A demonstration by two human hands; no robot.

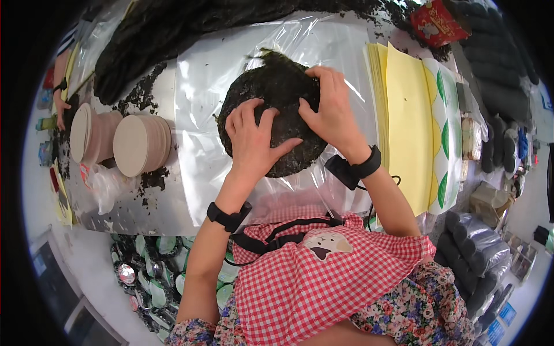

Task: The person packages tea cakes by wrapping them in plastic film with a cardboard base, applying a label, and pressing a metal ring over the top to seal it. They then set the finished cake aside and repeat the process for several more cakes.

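A round cake of dark dried seaweed [285, 160] lies on clear plastic sheets [203, 142] in front of me, with a loose tuft on its far edge. My left hand [253, 134] rests on the cake's left part, fingers spread. My right hand [333, 108] touches its upper right part, fingertips bent onto the surface and thumb apart from them. Whether the fingers pinch any seaweed is hard to tell. Both wrists wear black bands.
Stacks of round pale discs [132, 145] stand on the left, near a crumpled plastic bag [106, 186]. A large dark seaweed heap [181, 30] spans the far side. Yellow sheets [409, 121] lie at right, below a red tub [437, 24]. Another person's hand [60, 108] shows far left.
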